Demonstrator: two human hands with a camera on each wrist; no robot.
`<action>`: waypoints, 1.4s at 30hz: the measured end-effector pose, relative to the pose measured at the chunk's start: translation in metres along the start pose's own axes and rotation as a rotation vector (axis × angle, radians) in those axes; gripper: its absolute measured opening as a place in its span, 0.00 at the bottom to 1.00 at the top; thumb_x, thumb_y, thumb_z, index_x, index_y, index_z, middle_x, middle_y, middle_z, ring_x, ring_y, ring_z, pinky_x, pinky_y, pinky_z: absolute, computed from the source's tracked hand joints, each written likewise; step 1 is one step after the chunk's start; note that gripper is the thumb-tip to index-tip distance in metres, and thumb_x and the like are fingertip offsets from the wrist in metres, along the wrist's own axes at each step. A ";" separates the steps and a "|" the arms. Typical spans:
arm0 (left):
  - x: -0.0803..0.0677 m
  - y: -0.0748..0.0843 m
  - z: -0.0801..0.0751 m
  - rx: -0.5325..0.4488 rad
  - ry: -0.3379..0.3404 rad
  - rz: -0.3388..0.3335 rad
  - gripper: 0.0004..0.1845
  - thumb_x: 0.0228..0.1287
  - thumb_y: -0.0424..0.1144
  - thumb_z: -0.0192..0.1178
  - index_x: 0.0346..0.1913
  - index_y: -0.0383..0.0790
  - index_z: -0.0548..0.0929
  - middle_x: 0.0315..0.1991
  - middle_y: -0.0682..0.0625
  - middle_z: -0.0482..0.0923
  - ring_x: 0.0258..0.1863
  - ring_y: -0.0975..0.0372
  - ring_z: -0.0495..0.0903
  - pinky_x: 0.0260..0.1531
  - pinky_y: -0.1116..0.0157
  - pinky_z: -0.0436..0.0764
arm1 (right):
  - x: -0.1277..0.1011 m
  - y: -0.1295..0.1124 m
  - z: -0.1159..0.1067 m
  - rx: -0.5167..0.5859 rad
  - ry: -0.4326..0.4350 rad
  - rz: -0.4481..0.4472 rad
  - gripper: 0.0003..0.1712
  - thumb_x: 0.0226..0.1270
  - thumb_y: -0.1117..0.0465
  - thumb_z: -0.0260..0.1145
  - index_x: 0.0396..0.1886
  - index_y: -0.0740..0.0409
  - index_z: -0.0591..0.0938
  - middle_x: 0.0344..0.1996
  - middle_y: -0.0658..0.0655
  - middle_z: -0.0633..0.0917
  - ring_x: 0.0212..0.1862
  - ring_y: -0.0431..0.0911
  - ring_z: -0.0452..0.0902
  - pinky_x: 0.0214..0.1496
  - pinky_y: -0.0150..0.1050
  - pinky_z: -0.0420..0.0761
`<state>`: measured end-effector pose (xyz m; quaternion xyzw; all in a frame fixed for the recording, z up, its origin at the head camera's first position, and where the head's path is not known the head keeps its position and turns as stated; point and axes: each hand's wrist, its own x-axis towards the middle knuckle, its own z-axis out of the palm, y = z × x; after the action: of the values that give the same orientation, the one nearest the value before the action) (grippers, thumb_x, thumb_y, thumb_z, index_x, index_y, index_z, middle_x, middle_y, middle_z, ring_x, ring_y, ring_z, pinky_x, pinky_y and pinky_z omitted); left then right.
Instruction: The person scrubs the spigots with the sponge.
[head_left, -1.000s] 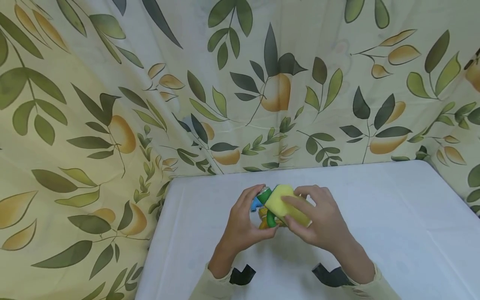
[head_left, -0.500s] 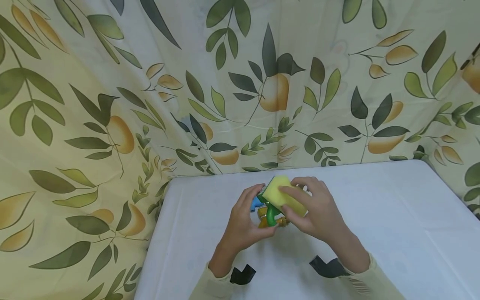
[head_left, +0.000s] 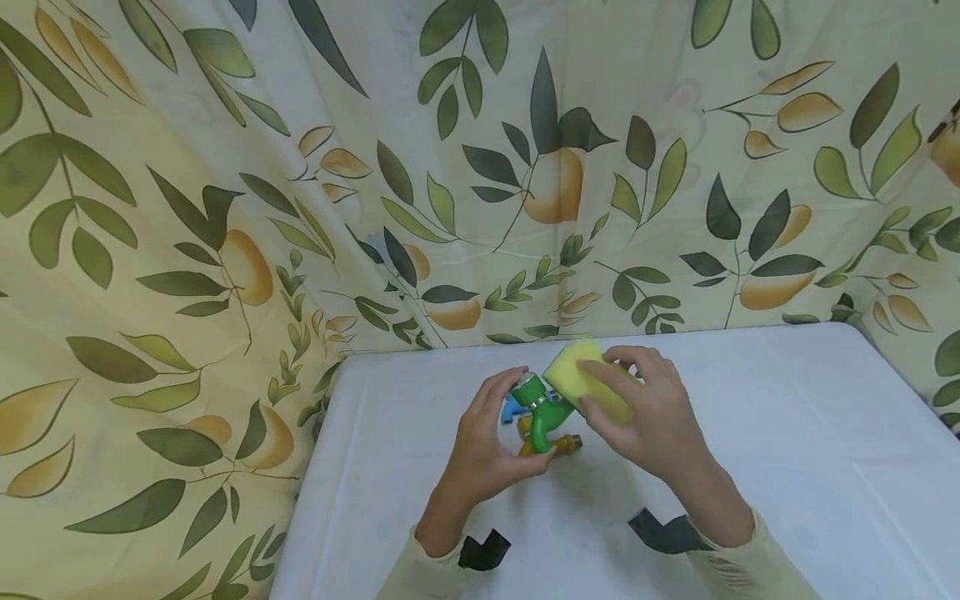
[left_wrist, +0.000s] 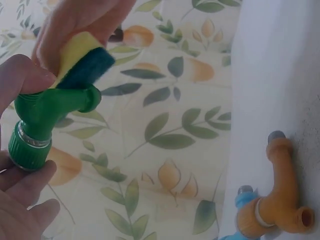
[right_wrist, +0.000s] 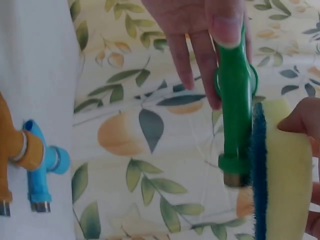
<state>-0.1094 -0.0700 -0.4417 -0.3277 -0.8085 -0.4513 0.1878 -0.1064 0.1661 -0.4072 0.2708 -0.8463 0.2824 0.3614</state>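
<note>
A green plastic tap [head_left: 551, 418] is held up above the table by my left hand [head_left: 483, 446], pinched between thumb and fingertips at its spout and ribbed knob. My right hand [head_left: 656, 421] grips a sponge [head_left: 585, 379] by its yellow foam. In the right wrist view, the sponge's dark blue-green scouring side [right_wrist: 259, 165] faces the tap's threaded inlet end, and seems to touch its side. Below and behind lie an orange tap [head_left: 566, 444] and a blue tap [head_left: 512, 408] on the table, partly hidden by the left hand and the green tap.
The white table [head_left: 780, 442] reaches back to a leaf-and-fruit patterned curtain [head_left: 480, 167], which also hangs along the left side. Black straps [head_left: 486, 550] sit at both wrists, by the light sleeves.
The sponge first rose along the green tap, then shifted right with my right hand, uncovering the tap's knob and body. My left hand has stayed almost still.
</note>
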 end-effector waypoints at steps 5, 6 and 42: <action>0.001 0.002 0.003 -0.004 -0.004 0.031 0.53 0.43 0.39 0.82 0.74 0.41 0.65 0.69 0.45 0.71 0.62 0.58 0.77 0.61 0.64 0.82 | -0.002 -0.009 0.001 0.086 -0.076 -0.156 0.20 0.69 0.43 0.62 0.49 0.48 0.89 0.47 0.55 0.84 0.46 0.47 0.75 0.45 0.45 0.74; 0.001 0.002 0.003 -0.004 0.000 0.034 0.53 0.43 0.39 0.82 0.74 0.41 0.65 0.68 0.45 0.71 0.62 0.58 0.77 0.60 0.63 0.82 | -0.003 -0.010 0.000 0.091 -0.085 -0.188 0.20 0.70 0.43 0.61 0.48 0.48 0.90 0.46 0.55 0.84 0.46 0.47 0.76 0.45 0.45 0.73; 0.003 0.009 -0.004 -0.145 -0.102 0.011 0.54 0.40 0.39 0.86 0.73 0.44 0.67 0.66 0.47 0.72 0.55 0.61 0.78 0.51 0.67 0.84 | 0.000 -0.019 -0.005 0.241 -0.071 -0.122 0.17 0.58 0.53 0.69 0.46 0.52 0.88 0.43 0.51 0.81 0.42 0.42 0.73 0.42 0.30 0.73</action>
<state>-0.1054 -0.0691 -0.4324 -0.3672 -0.7805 -0.4903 0.1248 -0.0916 0.1561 -0.3984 0.3730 -0.8006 0.3496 0.3125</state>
